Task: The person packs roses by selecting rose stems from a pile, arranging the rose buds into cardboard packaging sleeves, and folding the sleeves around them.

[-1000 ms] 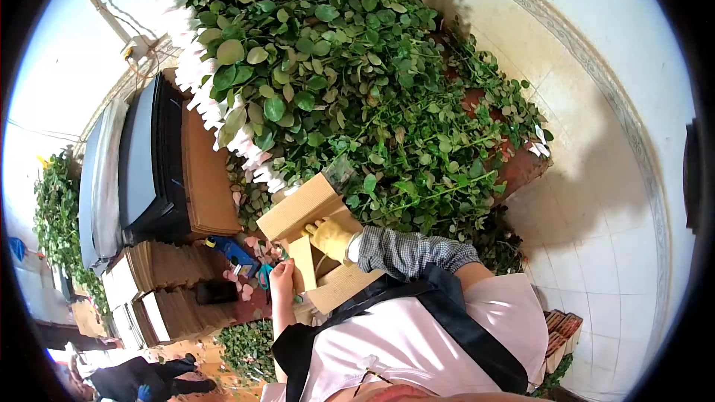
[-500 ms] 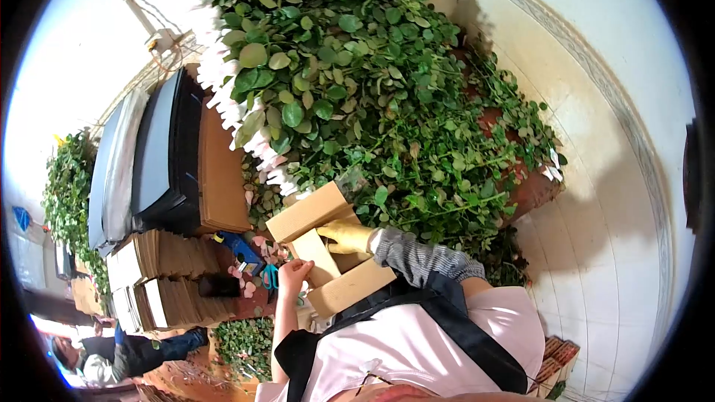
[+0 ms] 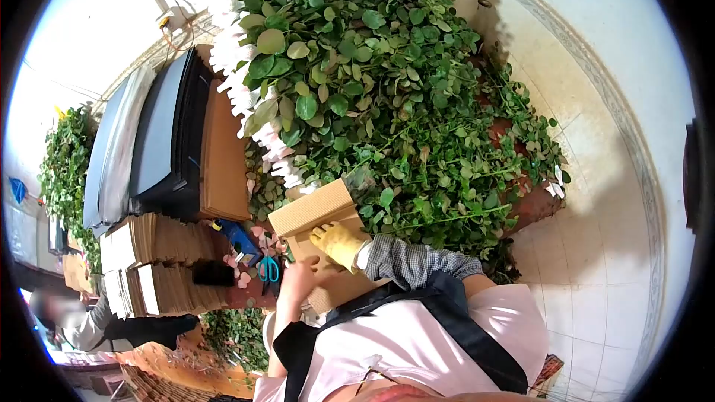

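Yellow-gloved right hand (image 3: 340,246) lies on folded cardboard (image 3: 314,209); teal-handled scissors (image 3: 269,269) sit beside bare left hand (image 3: 300,280), both grips unclear.

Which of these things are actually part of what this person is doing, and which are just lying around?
Seemingly part of the job:
folded cardboard, under the hands
gloved right hand
bare left hand

Seemingly just lying about, untouched, though some may serve the job too:
scissors
stacked cardboard
leafy stems
pink petals
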Demonstrator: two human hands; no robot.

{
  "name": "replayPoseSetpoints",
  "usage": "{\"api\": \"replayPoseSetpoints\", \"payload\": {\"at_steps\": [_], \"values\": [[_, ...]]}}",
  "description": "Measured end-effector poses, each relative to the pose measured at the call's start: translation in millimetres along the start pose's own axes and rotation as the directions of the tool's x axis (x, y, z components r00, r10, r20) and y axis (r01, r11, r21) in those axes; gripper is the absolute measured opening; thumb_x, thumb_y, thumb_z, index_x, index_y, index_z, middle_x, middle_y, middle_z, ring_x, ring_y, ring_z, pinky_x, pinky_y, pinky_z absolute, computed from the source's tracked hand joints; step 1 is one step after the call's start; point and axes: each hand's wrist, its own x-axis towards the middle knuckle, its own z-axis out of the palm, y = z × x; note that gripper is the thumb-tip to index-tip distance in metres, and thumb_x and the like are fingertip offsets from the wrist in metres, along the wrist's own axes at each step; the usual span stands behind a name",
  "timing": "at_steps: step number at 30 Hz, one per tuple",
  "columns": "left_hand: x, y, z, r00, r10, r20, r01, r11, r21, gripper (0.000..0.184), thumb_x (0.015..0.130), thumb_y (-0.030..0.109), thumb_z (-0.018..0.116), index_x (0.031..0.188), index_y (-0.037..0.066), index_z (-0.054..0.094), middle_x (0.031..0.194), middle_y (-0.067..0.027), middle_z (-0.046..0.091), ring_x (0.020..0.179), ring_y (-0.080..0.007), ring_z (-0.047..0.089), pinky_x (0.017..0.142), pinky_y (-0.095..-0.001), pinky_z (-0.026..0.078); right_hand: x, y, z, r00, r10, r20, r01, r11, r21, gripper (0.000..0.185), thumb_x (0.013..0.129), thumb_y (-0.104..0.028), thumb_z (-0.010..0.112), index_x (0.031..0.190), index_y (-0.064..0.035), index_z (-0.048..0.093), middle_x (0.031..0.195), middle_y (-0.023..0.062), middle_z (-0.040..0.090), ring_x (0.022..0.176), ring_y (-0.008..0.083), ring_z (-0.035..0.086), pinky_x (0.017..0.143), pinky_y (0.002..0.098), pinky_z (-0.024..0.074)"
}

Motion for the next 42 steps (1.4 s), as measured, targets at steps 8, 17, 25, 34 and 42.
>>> {"api": "replayPoseSetpoints", "payload": {"at_steps": [8, 17, 25, 34, 42], "values": [[-5.9, 12.0, 45.6, 0.988, 0.155, -0.025, -0.112, 0.806, 0.581, 0.045, 0.072, 0.047, 0.082, 0.095, 0.010, 0.070, 0.073, -0.0103, 0.070, 0.065, -0.0290, 0.070, 0.056, -0.0420, 0.056, -29.5, 123.2, -140.9, 0.771, -0.204, -0.604, 0.628, 0.085, 0.773, 0.048, 0.095, -0.036, 0.069, 0.136, -0.0139, 0.058, 0.135, 0.0082, 0.060, 0.126, 0.0216, 0.056, 0.107, 0.0360, 0.0467], [-10.5, 26.4, 34.5, 0.999, -0.005, -0.035, 0.021, 0.881, 0.472, 0.056, 0.065, 0.048, 0.085, 0.109, 0.016, 0.072, 0.076, -0.0128, 0.072, 0.073, -0.0299, 0.073, 0.064, -0.0404, 0.057, 45.0, 322.1, -197.8, 0.500, 0.330, -0.801, -0.479, 0.876, 0.061, 0.023, 0.086, -0.005, 0.064, 0.108, -0.0095, 0.066, 0.088, 0.0076, 0.068, 0.086, 0.0227, 0.068, 0.083, 0.0398, 0.0535], [-15.1, 36.2, 32.5, 0.996, 0.022, -0.087, 0.020, 0.888, 0.460, 0.054, 0.065, 0.043, 0.088, 0.109, 0.016, 0.072, 0.078, -0.0116, 0.073, 0.072, -0.0285, 0.072, 0.063, -0.0390, 0.057, 19.4, 277.7, -252.3, 0.524, 0.496, -0.692, -0.621, 0.779, 0.089, 0.015, 0.077, -0.023, 0.078, 0.085, -0.0119, 0.071, 0.076, 0.0033, 0.067, 0.073, 0.0171, 0.067, 0.072, 0.0341, 0.0564], [-11.9, 31.2, 34.1, 1.000, 0.011, -0.028, 0.004, 0.870, 0.492, 0.050, 0.069, 0.042, 0.084, 0.110, 0.016, 0.071, 0.076, -0.0118, 0.072, 0.073, -0.0289, 0.072, 0.065, -0.0400, 0.057, 31.7, 285.7, -101.9, 0.332, 0.038, -0.943, -0.532, 0.832, -0.154, 0.057, 0.096, -0.016, 0.056, 0.151, -0.0142, 0.041, 0.110, 0.0050, 0.068, 0.109, 0.0227, 0.063, 0.106, 0.0427, 0.0432], [-9.6, 31.0, 35.4, 0.999, 0.032, -0.036, -0.011, 0.877, 0.481, 0.043, 0.068, 0.038, 0.084, 0.103, 0.015, 0.072, 0.076, -0.0110, 0.072, 0.073, -0.0297, 0.072, 0.065, -0.0406, 0.057, -18.7, 190.5, -164.8, 0.719, 0.188, -0.669, -0.394, 0.903, -0.169, 0.037, 0.091, -0.010, 0.061, 0.128, -0.0140, 0.056, 0.089, 0.0024, 0.069, 0.092, 0.0185, 0.066, 0.097, 0.0391, 0.0478]]}}
